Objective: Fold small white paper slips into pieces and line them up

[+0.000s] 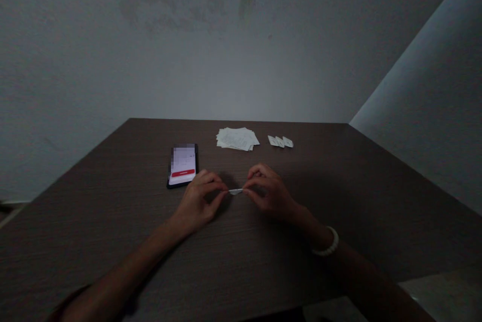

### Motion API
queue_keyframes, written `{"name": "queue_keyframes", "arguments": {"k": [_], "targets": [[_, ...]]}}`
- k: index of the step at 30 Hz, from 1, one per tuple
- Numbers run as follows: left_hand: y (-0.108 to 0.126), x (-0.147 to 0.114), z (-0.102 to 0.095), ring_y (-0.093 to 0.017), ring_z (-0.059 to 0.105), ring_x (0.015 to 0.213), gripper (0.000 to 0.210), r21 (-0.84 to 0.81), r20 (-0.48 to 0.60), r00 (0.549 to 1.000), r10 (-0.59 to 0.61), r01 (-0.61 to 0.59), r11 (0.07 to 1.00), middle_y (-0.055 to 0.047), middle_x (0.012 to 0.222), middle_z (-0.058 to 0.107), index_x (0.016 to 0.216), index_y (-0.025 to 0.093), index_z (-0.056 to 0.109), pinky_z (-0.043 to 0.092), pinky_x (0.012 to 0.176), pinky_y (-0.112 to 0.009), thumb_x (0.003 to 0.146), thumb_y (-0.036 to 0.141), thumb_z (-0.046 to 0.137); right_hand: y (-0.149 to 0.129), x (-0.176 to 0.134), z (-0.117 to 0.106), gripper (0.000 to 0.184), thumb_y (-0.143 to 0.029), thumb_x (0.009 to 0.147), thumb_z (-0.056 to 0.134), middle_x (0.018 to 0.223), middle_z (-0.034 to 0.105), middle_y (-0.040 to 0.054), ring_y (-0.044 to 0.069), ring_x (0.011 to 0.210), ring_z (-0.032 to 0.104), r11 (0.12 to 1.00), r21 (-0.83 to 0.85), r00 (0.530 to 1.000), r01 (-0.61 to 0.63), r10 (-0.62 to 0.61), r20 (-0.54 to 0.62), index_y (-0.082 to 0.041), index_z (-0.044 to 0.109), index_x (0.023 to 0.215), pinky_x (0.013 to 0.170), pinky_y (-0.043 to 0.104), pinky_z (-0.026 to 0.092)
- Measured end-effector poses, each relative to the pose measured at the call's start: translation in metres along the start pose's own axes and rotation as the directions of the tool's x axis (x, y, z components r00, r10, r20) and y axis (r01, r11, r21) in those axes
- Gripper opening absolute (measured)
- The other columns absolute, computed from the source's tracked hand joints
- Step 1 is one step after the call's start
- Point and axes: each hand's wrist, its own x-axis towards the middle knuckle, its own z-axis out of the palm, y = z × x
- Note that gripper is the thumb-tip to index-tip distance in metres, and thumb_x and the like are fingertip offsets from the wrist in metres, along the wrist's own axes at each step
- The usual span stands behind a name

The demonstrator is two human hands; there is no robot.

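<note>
- White slip (pixel 236 192), small and thin: I have it stretched between my two hands, near the middle of the table (pixel 241 272), seen almost edge-on, its lower part dipping slightly below the top edge. I cannot tell whether it touches the tabletop.
- My left hand (pixel 199 199) pinches the slip's left end between thumb and fingertip, the other fingers bent above.
- My right hand (pixel 273 195) grips the right end the same way, thumb against forefinger, the remaining fingers curled.
- A bracelet (pixel 331 244) of pale beads circles my right wrist.
- Just beyond my left hand lies a phone (pixel 183 165), its screen lit, with a red bar across the lower part; I cannot tell whether my knuckles touch it.
- Past my hands, toward the far edge, a loose pile of papers (pixel 237 138) lies with corners sticking out at different angles, print showing on the top one.
- To the right of that pile, well apart from my fingers, three small white pieces (pixel 279 141) lie in a row, close together.
- Behind the table stands a grey wall (pixel 241 71), stained near the top.
</note>
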Motion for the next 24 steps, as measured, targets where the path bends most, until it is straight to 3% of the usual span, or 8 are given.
{"name": "queue_keyframes", "arguments": {"k": [4, 7, 12, 18, 24], "targets": [[0.0024, 0.0010, 0.0014, -0.019, 0.054, 0.077, 0.013, -0.004, 0.035, 0.999, 0.005, -0.005, 1.000, -0.004, 0.078, 0.063, 0.078, 0.018, 0.068, 0.042, 0.070, -0.033, 0.085, 0.019, 0.057, -0.0036, 0.0013, 0.0030, 0.011, -0.020, 0.082, 0.066, 0.096, 0.059, 0.0055, 0.018, 0.093, 0.056, 0.999, 0.037, 0.999, 0.036, -0.037, 0.033, -0.020, 0.065, 0.092, 0.083, 0.034, 0.046], [0.0045, 0.0017, 0.0020, -0.019, 0.054, 0.078, 0.012, -0.026, 0.044, 0.999, -0.032, 0.033, 0.999, -0.004, 0.078, 0.065, 0.078, 0.019, 0.068, 0.042, 0.071, -0.034, 0.085, 0.021, 0.059, -0.0046, 0.0018, 0.0051, 0.002, -0.018, 0.084, 0.063, 0.092, 0.061, 0.0041, 0.017, 0.087, 0.057, 0.998, 0.034, 0.997, 0.054, -0.056, 0.056, -0.020, 0.063, 0.084, 0.082, 0.035, 0.045], [0.0063, 0.0022, 0.0003, -0.019, 0.054, 0.076, 0.014, -0.056, 0.063, 0.993, -0.096, 0.100, 0.993, -0.003, 0.074, 0.066, 0.073, 0.019, 0.066, 0.042, 0.071, -0.034, 0.084, 0.026, 0.062, -0.0038, 0.0020, 0.0053, 0.006, -0.013, 0.081, 0.065, 0.098, 0.061, 0.0063, 0.018, 0.092, 0.057, 0.999, 0.053, 0.999, 0.006, -0.008, 0.039, -0.019, 0.064, 0.082, 0.078, 0.032, 0.046], [0.0043, 0.0024, -0.0004, -0.019, 0.054, 0.076, 0.016, -0.089, 0.073, 0.986, -0.150, 0.156, 0.984, -0.003, 0.074, 0.065, 0.073, 0.018, 0.065, 0.042, 0.071, -0.034, 0.086, 0.025, 0.059, -0.0015, 0.0027, 0.0035, 0.002, -0.019, 0.081, 0.067, 0.092, 0.065, 0.0048, 0.017, 0.082, 0.056, 0.995, 0.075, 0.998, -0.065, 0.064, 0.013, -0.020, 0.066, 0.080, 0.062, 0.026, 0.045], [0.0046, 0.0028, 0.0029, -0.018, 0.056, 0.077, 0.010, -0.144, 0.078, 0.982, -0.171, 0.181, 0.973, -0.002, 0.079, 0.065, 0.078, 0.018, 0.064, 0.045, 0.071, -0.032, 0.086, 0.025, 0.061, -0.0048, 0.0052, 0.0034, 0.011, -0.016, 0.083, 0.063, 0.085, 0.066, 0.0038, 0.015, 0.076, 0.055, 0.989, 0.108, 0.994, -0.105, 0.102, 0.032, -0.018, 0.064, 0.072, 0.064, 0.027, 0.043]]}}
